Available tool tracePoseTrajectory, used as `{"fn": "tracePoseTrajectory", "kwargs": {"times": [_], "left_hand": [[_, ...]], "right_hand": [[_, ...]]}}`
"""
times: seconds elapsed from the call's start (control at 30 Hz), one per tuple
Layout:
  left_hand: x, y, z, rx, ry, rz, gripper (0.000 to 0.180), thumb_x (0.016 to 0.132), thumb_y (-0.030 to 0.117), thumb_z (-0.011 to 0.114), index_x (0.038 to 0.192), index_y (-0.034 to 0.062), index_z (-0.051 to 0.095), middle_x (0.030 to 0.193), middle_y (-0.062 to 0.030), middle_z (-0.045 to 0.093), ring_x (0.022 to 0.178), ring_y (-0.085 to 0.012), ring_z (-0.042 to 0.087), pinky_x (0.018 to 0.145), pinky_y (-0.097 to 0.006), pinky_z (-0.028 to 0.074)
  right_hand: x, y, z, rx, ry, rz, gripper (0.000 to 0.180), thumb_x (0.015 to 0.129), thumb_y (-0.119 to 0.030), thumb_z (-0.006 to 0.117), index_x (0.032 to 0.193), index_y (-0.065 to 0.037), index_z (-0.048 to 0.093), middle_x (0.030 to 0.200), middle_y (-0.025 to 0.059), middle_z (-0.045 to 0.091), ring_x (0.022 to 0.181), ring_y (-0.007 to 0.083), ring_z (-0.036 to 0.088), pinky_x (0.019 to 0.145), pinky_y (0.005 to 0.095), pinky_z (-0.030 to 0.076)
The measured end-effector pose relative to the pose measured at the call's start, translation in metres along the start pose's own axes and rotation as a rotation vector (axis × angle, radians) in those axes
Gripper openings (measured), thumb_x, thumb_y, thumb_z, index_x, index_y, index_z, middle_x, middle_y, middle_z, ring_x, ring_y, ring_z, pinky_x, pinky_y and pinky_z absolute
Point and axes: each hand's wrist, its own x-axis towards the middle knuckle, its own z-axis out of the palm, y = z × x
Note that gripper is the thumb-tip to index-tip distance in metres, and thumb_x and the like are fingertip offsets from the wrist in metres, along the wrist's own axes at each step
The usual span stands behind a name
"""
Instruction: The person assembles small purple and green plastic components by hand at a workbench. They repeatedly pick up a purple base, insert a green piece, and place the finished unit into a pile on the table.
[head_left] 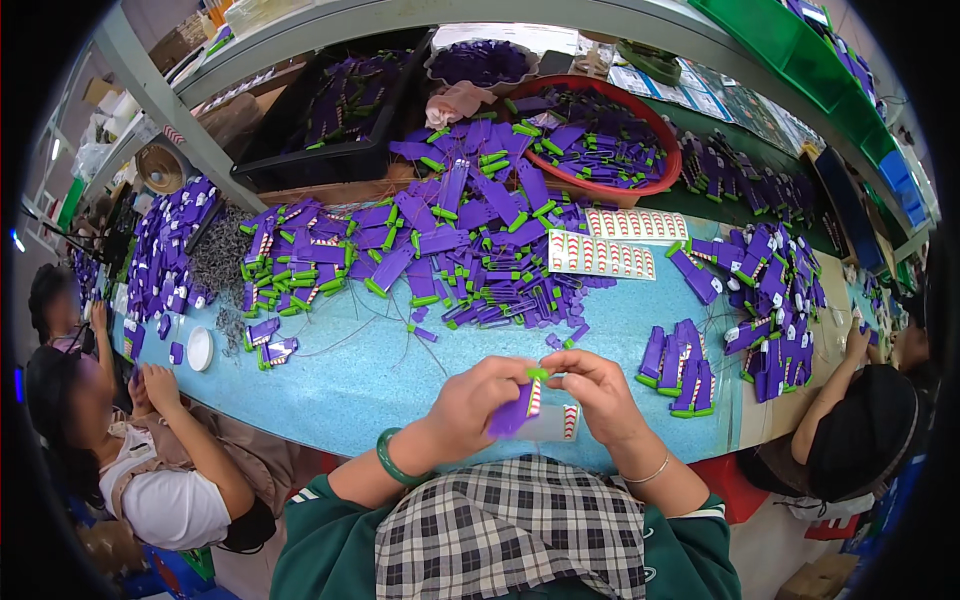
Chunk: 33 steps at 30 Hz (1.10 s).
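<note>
Between my hands, over the near edge of the table, is a flat purple plastic part [512, 415] with a green end and a red-and-white striped sticker along one side; its lower end is blurred. My left hand [470, 405] is closed around it with thumb and fingers. Thumb and forefinger of my right hand [603, 398] are pinched together at the green end; whether they grip the part or the sticker's tip is hard to make out. Just below lies a pale sticker backing sheet [553, 427] with striped stickers at its right side.
A large heap of purple-and-green parts [440, 240] covers the table's middle. Sticker sheets [602, 258] lie to its right, beside stickered parts [683, 368]. A red basin [672, 150] and black tray [290, 170] stand behind. Co-workers sit left and right; a white dish [200, 348] is at left.
</note>
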Motion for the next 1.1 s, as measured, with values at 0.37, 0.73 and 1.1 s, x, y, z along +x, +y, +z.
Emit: {"fn": "tracePoseTrajectory", "kwargs": {"times": [0.37, 0.73, 1.1], "left_hand": [[-0.007, 0.000, 0.001, 0.355, -0.028, 0.463, 0.021, 0.063, -0.002, 0.069, 0.078, 0.0057, 0.057, 0.095, -0.0097, 0.057, 0.085, -0.0249, 0.061, 0.066, -0.030, 0.056], [-0.013, 0.006, -0.001, 0.362, -0.067, 0.456, 0.020, 0.066, 0.005, 0.066, 0.085, -0.0005, 0.063, 0.090, -0.0108, 0.060, 0.087, -0.0259, 0.062, 0.067, -0.030, 0.057], [-0.011, 0.014, 0.020, -0.579, -0.044, -0.854, 0.013, 0.091, 0.011, 0.059, 0.097, 0.0006, 0.055, 0.074, -0.0063, 0.061, 0.060, -0.0101, 0.060, 0.050, -0.023, 0.049]], "right_hand": [[0.005, -0.004, 0.014, 0.022, -0.045, 0.152, 0.014, 0.085, -0.010, 0.063, 0.072, -0.005, 0.059, 0.072, -0.0033, 0.058, 0.067, 0.0033, 0.050, 0.061, 0.0207, 0.040], [-0.019, -0.001, 0.014, -0.014, -0.203, 0.441, 0.031, 0.092, -0.024, 0.057, 0.071, -0.003, 0.065, 0.067, 0.0014, 0.060, 0.061, 0.0086, 0.053, 0.058, 0.0237, 0.042], [-0.020, 0.013, -0.019, -0.152, 0.020, -0.003, 0.021, 0.086, -0.007, 0.061, 0.105, 0.001, 0.058, 0.095, 0.0080, 0.065, 0.087, 0.0122, 0.060, 0.076, 0.0271, 0.048]]}}
